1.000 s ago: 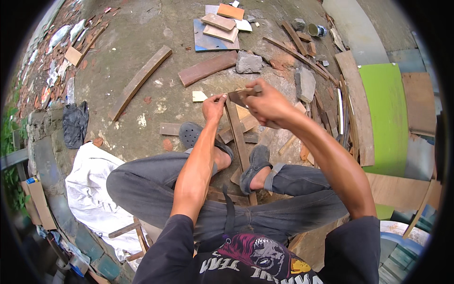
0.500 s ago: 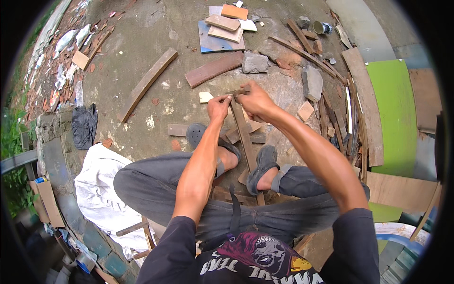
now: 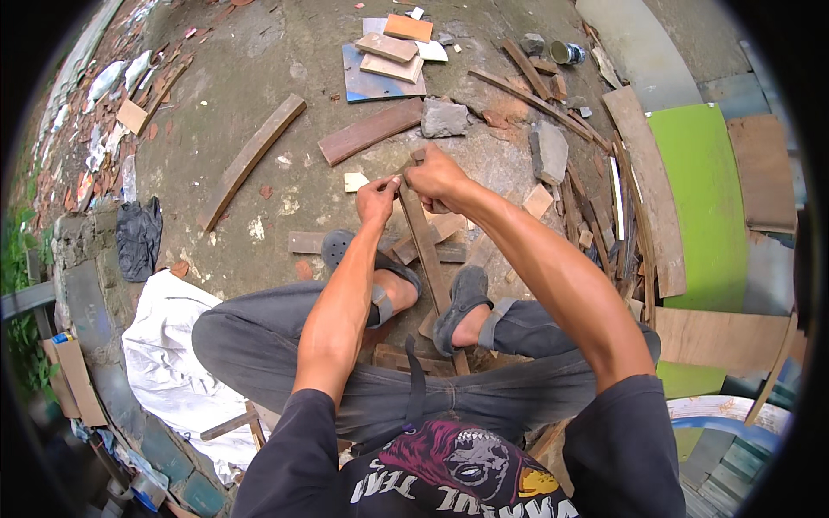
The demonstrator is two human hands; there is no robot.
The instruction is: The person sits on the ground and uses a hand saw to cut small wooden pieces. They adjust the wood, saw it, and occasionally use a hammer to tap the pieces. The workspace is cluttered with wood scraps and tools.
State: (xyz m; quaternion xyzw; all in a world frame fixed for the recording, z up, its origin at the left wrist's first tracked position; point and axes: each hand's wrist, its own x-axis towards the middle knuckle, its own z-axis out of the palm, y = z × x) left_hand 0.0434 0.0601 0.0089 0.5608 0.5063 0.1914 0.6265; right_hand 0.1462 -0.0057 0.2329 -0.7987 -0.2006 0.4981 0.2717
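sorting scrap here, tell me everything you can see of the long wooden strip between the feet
The wooden strip looks long, narrow, brown and unpainted. Running forward and slightly left, it crosses over a wood offcut and is partly hidden by the right clog. The left hand and right hand are at its far end; exact contact is unclear.

- A long, narrow, straight-edged strip of brown wood [image 3: 422,242], running out between the feet [image 3: 464,312], its far end up by the left hand [image 3: 377,200].
- A dark tool [image 3: 418,157] at that far end, mostly hidden inside the right hand [image 3: 438,179]; I can't make out its shape.
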